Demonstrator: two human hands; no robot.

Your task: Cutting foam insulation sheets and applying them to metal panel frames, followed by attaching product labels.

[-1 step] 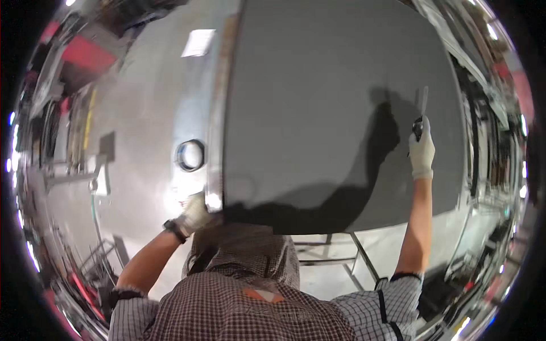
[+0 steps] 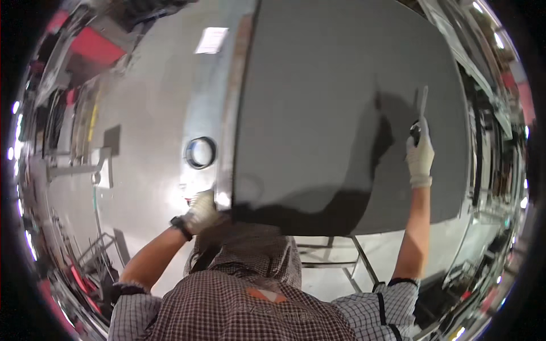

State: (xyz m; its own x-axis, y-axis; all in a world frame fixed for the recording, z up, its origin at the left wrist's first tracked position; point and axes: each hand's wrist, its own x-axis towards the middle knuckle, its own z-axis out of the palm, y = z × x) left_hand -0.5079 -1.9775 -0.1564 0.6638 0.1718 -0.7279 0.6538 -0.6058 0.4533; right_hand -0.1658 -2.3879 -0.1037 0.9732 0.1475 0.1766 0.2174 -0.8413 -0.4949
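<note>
In a pale work glove, my right hand point(image 2: 420, 156) is closed round a small dark tool point(image 2: 416, 132) over the right side of a large dark grey panel point(image 2: 307, 68). A thin pale strip point(image 2: 424, 101) sticks out ahead of that hand; the tool's exact kind is unclear. My left hand point(image 2: 201, 211), gloved and with a dark wristband, is curled beside the panel's near left corner. A bit of red shows at its fingers, but blur and glare hide what it holds. Just beyond it lies a black-edged ring point(image 2: 201, 153), like a roll of tape.
A pale metal strip point(image 2: 205, 96) runs along the panel's left side, with a white paper point(image 2: 212, 40) on it. Left of it stands a bracket-like metal stand point(image 2: 102, 167). Frame legs point(image 2: 364, 258) show under the panel's near edge. Racks with long parts line both sides.
The whole view has shifted slightly, so the panel and ring sit farther right. My right hand's shadow on the panel has changed shape. Both hands keep nearly the same places and grips.
</note>
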